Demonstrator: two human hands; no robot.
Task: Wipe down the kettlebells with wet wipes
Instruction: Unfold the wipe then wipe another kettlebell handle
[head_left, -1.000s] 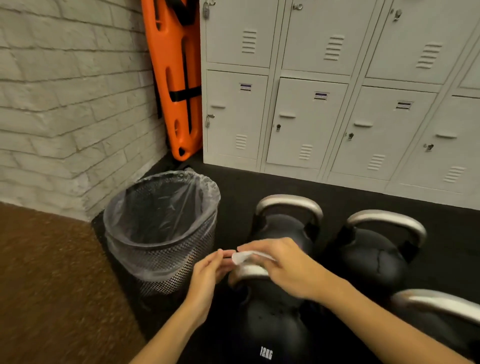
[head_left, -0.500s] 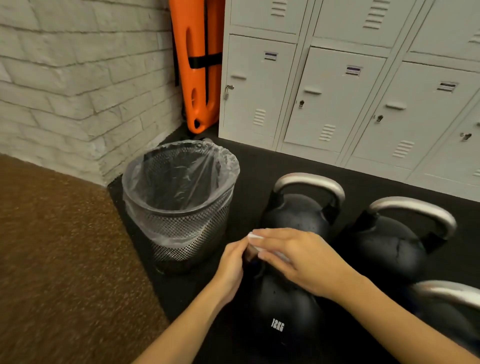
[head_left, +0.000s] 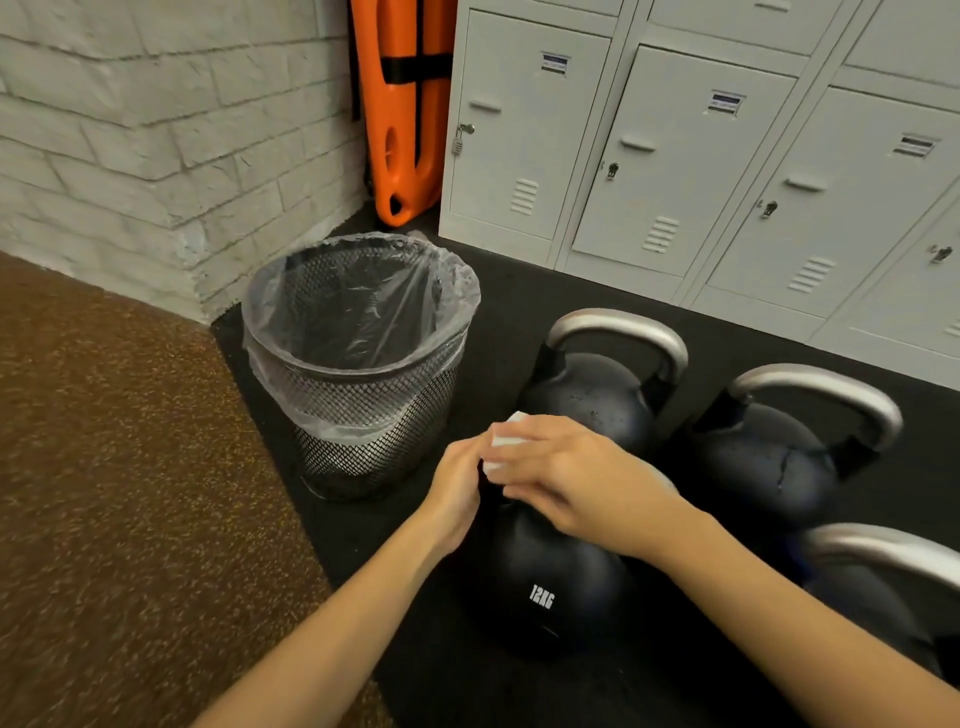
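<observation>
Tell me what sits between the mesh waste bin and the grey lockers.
In the head view, only bare black rubber flooring lies between the black mesh waste bin with its clear liner and the grey metal lockers.

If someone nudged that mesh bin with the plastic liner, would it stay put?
Probably not. The mesh bin looks thin-walled and holds only its liner, so it is likely light. It narrows toward the base, so a high push might tip it.

Bin (head_left: 358, 395) left of four kettlebells (head_left: 545, 582), lockers (head_left: 675, 156) behind, hands (head_left: 524, 483) over the nearest
</observation>
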